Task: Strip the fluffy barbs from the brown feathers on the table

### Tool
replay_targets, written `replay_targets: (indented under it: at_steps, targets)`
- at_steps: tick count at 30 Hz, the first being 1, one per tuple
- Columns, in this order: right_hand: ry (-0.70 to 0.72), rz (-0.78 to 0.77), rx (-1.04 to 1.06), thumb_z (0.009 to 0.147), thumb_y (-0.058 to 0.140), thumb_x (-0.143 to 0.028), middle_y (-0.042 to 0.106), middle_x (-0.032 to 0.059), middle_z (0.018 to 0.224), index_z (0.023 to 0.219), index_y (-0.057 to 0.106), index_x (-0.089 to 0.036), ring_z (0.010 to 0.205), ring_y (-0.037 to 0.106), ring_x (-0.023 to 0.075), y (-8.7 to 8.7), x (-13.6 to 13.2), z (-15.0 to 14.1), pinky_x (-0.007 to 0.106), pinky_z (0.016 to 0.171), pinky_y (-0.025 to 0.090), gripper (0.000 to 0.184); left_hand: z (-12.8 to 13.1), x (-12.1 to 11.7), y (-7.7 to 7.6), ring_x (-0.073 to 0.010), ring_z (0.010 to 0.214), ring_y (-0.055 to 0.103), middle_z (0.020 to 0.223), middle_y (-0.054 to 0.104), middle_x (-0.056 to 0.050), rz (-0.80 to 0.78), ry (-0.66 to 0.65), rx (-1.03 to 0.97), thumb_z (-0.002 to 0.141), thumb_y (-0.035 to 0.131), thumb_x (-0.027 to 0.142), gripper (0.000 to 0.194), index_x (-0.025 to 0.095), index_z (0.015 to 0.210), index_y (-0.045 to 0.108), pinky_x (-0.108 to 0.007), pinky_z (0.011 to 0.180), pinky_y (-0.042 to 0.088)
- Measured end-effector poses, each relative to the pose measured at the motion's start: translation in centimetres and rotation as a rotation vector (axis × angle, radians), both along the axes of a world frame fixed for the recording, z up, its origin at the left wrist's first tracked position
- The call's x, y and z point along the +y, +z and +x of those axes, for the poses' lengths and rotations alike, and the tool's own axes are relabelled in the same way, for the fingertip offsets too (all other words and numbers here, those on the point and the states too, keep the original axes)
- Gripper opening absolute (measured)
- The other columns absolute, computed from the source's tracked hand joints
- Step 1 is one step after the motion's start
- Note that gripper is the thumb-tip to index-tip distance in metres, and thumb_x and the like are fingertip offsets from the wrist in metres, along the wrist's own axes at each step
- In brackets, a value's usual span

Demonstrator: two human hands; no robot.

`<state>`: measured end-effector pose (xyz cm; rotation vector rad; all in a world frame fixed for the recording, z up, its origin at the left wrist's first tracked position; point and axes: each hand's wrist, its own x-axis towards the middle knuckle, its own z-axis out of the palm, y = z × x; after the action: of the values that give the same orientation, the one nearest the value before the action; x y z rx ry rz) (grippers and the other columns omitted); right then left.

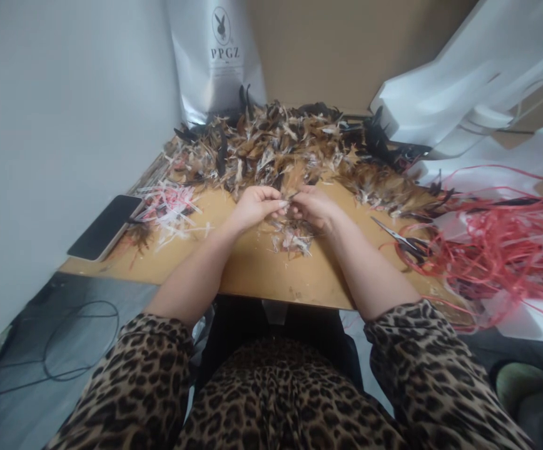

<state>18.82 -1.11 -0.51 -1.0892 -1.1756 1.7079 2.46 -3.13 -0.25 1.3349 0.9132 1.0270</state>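
Observation:
My left hand (pixel 258 207) and my right hand (pixel 313 206) meet over the middle of the table, fingertips pinched close together. Between them is a brown feather (pixel 293 179), its tip pointing away from me; its lower end is hidden by my fingers. Both hands appear to grip it near the base. Just beyond lies a wide heap of brown, black and white feathers (pixel 276 140). Below my fingers, on the tabletop, sits a small pile of pale fluff and feather scraps (pixel 293 240).
Left are pink and white strips (pixel 171 206) and a phone (pixel 106 227). To the right, scissors (pixel 400 237) lie beside a tangle of red plastic strands (pixel 506 256). A silver-white bag (pixel 215 81) stands behind the heap. The wooden table (pixel 271 278) ends just before my body.

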Motion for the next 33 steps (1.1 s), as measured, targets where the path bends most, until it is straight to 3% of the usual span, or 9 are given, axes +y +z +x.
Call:
replay_targets:
  at_steps: [4,9,16,20,27,33]
  targets:
    - [-0.008,0.018,0.071,0.057,0.070,-0.014,0.054,-0.0045,0.047,0.071,0.055,-0.015,0.039,0.038,0.0028,0.2,-0.2,0.0,0.014,0.037,0.023,0.021,0.2,-0.3,0.2,-0.0066,0.049,0.058,0.058,0.067,-0.004,-0.026,-0.025,-0.012,0.070,0.075,0.019,0.014,0.011,0.067,0.064,-0.017,0.052,0.046]
    - [0.068,0.015,0.078,0.057,0.070,-0.018,0.056,-0.0013,0.048,0.061,0.049,-0.015,0.039,0.033,0.0012,0.5,-0.2,0.0,0.014,0.037,0.019,0.021,0.1,0.0,-0.2,-0.0058,0.050,0.059,0.063,0.068,-0.003,-0.068,-0.045,-0.082,0.070,0.076,0.022,0.017,0.011,0.070,0.064,-0.016,0.051,0.046]
    - [-0.273,0.273,0.033,0.066,0.072,-0.041,0.053,-0.0048,0.050,0.067,0.053,-0.018,0.040,0.036,0.0038,0.3,-0.2,-0.9,0.017,0.038,0.025,0.030,-0.3,0.8,-0.6,-0.0077,0.060,0.067,0.078,0.073,-0.007,-0.305,0.035,-0.276,0.075,0.073,0.019,0.015,0.010,0.077,0.062,-0.013,0.049,0.046]
    - [-0.348,0.396,-0.092,0.070,0.069,-0.047,0.053,-0.0044,0.053,0.070,0.054,-0.018,0.043,0.040,0.0048,0.3,-0.4,-1.1,0.018,0.043,0.031,0.033,-0.2,0.8,-0.4,-0.0068,0.058,0.066,0.077,0.073,-0.007,-0.376,0.045,-0.312,0.077,0.070,0.015,0.011,0.009,0.077,0.061,-0.012,0.048,0.046]
    - [-0.369,0.460,-0.180,0.076,0.065,-0.049,0.060,-0.0015,0.067,0.076,0.052,-0.020,0.052,0.049,0.0069,0.5,-1.1,-1.8,0.020,0.051,0.039,0.032,-0.2,0.7,-0.4,-0.0064,0.058,0.066,0.075,0.072,-0.007,-0.388,0.038,-0.291,0.075,0.072,0.015,0.011,0.009,0.077,0.063,-0.012,0.049,0.046]
    - [-0.348,0.425,-0.164,0.075,0.064,-0.048,0.063,0.0001,0.072,0.077,0.054,-0.020,0.056,0.051,0.0073,0.8,-1.5,-1.9,0.021,0.054,0.040,0.030,0.0,0.8,-0.6,-0.0050,0.054,0.062,0.070,0.071,-0.005,-0.265,0.101,-0.210,0.074,0.073,0.017,0.012,0.009,0.075,0.064,-0.013,0.049,0.045]
